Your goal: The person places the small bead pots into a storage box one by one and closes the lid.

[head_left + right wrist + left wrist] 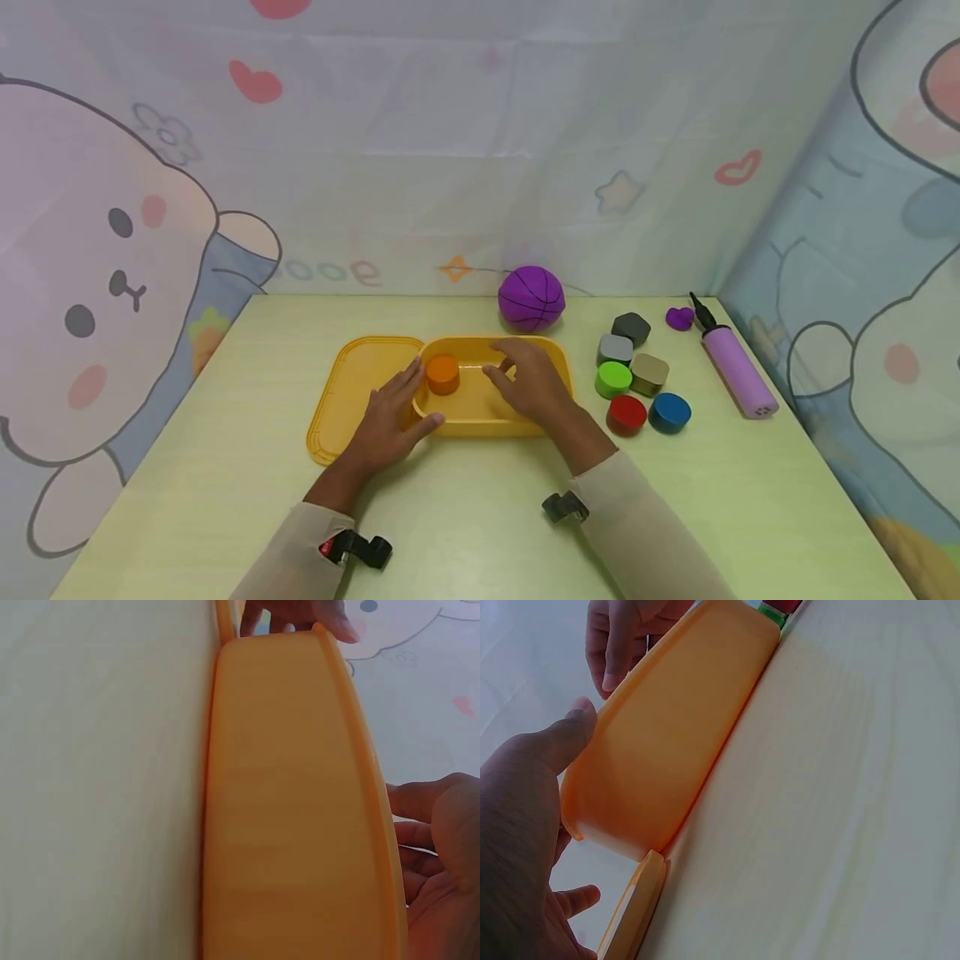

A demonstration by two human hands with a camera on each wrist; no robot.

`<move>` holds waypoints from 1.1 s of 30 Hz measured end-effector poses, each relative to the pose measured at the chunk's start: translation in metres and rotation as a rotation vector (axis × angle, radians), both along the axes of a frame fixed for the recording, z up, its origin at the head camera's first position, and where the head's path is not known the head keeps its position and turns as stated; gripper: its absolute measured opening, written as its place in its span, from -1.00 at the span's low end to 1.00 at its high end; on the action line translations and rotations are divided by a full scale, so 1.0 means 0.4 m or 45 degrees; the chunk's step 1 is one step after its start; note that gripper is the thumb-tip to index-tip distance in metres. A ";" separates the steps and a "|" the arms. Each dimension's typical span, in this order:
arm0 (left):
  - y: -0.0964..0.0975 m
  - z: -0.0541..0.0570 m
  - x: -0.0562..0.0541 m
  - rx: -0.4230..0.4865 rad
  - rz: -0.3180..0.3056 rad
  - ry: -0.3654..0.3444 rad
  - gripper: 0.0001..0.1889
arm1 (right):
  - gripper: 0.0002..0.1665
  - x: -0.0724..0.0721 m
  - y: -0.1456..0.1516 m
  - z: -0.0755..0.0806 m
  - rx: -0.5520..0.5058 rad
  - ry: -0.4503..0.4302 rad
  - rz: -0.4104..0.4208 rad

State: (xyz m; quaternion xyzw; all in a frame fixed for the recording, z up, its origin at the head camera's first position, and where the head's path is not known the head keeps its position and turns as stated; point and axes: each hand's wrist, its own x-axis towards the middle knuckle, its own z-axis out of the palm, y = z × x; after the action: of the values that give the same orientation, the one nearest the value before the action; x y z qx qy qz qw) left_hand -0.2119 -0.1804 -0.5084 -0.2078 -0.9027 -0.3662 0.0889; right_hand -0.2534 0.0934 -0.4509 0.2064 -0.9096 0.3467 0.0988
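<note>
A yellow plastic box point(487, 428) sits mid-table with an orange round block point(442, 374) inside, toward its left end. My left hand point(386, 425) rests against the box's left end, fingers extended along the side and thumb by the near rim. In the left wrist view, that thumb point(574, 735) meets the box's rim. My right hand point(530, 382) hovers over the box's inside, with fingers loosely bent and a gap between thumb and forefinger. Nothing shows in its grasp. The box wall hides part of its fingers in the right wrist view.
A yellow lid point(337, 404) lies left of the box. Right of it stand red point(626, 415), blue point(670, 412), green point(613, 379), tan point(649, 374), light grey point(615, 349) and dark grey point(632, 329) blocks. Behind is a purple ball point(531, 298); far right, a purple pump point(738, 371).
</note>
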 end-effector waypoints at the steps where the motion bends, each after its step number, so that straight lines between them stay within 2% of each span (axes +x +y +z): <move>1: 0.001 -0.001 -0.001 -0.002 0.000 0.000 -0.10 | -0.49 0.003 0.007 -0.001 -0.009 0.001 0.009; 3: 0.002 -0.005 -0.002 0.006 -0.002 0.013 -0.10 | -0.48 0.008 0.020 -0.003 -0.023 0.000 0.023; 5: -0.002 -0.028 -0.011 0.011 -0.010 0.054 -0.11 | -0.46 0.015 0.033 -0.003 -0.054 -0.008 0.030; 7: -0.002 -0.030 -0.010 0.033 -0.021 0.073 -0.09 | -0.47 0.020 0.049 -0.005 -0.081 0.004 0.027; 11: -0.001 -0.028 -0.008 0.058 -0.026 0.084 -0.06 | -0.50 0.028 0.080 -0.004 -0.118 0.064 0.042; 12: 0.001 -0.018 -0.003 0.068 -0.024 0.078 -0.05 | -0.50 0.030 0.088 -0.002 -0.120 0.082 0.044; 17: 0.000 -0.022 -0.006 0.050 -0.018 0.080 -0.08 | -0.54 0.040 0.131 -0.001 -0.174 0.186 0.044; 21: -0.001 -0.010 -0.002 0.015 -0.010 0.031 -0.09 | -0.58 0.045 0.167 -0.017 -0.200 0.305 0.022; 24: 0.000 -0.006 -0.001 -0.019 -0.004 -0.003 -0.10 | -0.58 0.052 0.197 -0.030 -0.207 0.344 -0.019; 28: 0.001 -0.005 -0.003 -0.039 -0.001 -0.021 -0.11 | -0.58 0.058 0.237 -0.035 -0.231 0.293 -0.066; 33: 0.001 -0.004 -0.005 -0.027 -0.003 -0.018 -0.11 | -0.60 0.058 0.284 -0.036 -0.321 0.132 -0.147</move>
State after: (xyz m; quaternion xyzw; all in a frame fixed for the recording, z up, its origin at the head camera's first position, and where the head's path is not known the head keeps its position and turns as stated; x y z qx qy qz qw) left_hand -0.2139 -0.1800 -0.5102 -0.2071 -0.9069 -0.3581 0.0799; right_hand -0.2300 0.2070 -0.4654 0.1576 -0.8629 0.4407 0.1906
